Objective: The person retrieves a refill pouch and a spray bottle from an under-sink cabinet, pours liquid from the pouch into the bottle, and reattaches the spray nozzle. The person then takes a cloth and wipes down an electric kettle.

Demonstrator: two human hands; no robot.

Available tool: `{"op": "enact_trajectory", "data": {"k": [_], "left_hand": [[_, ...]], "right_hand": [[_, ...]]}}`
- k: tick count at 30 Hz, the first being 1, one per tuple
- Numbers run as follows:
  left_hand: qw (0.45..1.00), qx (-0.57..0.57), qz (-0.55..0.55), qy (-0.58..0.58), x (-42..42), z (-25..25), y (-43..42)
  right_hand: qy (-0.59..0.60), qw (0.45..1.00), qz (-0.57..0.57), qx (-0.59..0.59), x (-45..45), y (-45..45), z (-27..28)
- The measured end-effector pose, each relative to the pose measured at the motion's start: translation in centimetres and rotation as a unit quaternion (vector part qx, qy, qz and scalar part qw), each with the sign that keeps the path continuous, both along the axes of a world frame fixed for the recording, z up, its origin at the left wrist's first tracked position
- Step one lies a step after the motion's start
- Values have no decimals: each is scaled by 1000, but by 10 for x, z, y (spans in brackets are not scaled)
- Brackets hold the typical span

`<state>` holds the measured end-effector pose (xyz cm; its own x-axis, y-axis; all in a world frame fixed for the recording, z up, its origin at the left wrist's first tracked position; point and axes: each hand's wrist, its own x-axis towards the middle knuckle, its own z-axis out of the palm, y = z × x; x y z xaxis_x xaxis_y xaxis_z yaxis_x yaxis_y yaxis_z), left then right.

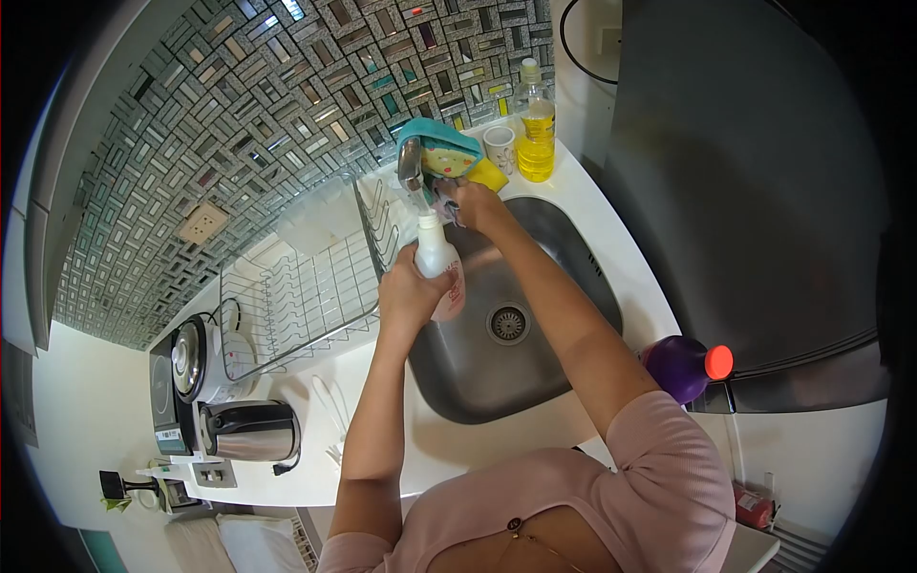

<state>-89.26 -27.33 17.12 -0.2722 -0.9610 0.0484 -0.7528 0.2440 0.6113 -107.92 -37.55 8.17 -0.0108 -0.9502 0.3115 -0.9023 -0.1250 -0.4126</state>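
My left hand [413,294] is wrapped round a white bottle [435,256] with pink lettering. The bottle stands tilted over the sink [487,377], its uncapped neck right below the spout of the faucet [411,164]. Just beside the faucet is my right hand [475,205], its fingers closed around something small that I cannot make out. Behind the faucet hang a teal and patterned cloth [444,143] and a yellow cloth [489,176], close to my right fingers.
A wire dish rack [306,296] stands left of the sink. At the back right are a white cup [499,148] and a bottle of yellow liquid [536,143]. A purple bottle [676,369] with a red cap sits by my right arm. An electric kettle [250,430] stands left.
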Motion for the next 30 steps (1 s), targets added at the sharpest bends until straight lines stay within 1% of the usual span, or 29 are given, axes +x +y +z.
{"op": "enact_trajectory", "data": {"k": [7, 16, 19, 22, 25, 26, 28, 29, 30], "left_hand": [[1000, 3, 3, -2, -1, 4, 2], [1000, 3, 4, 6, 1, 2, 2], [1000, -7, -3, 9, 2, 0, 2], [1000, -7, -9, 23, 5, -3, 7], [998, -7, -16, 64, 12, -9, 17], [997, -8, -17, 79, 19, -11, 20], [976, 26, -64, 205, 34, -17, 26], [959, 42, -85, 268, 42, -20, 30], [949, 77, -77, 297, 49, -22, 34]], "right_hand": [[-1, 1000, -4, 9, -1, -1, -1], [17, 998, 24, -55, -4, 0, -8], [53, 998, -10, -19, 0, 8, -6], [100, 992, -8, -79, 0, 21, -9], [124, 992, 16, -14, -8, 36, -4], [54, 995, 19, -80, -13, 37, -18], [-88, 975, 26, -203, -21, 43, -45], [-114, 978, -4, -175, -16, 56, -43], [-138, 979, -34, -148, -11, 71, -41]]}}
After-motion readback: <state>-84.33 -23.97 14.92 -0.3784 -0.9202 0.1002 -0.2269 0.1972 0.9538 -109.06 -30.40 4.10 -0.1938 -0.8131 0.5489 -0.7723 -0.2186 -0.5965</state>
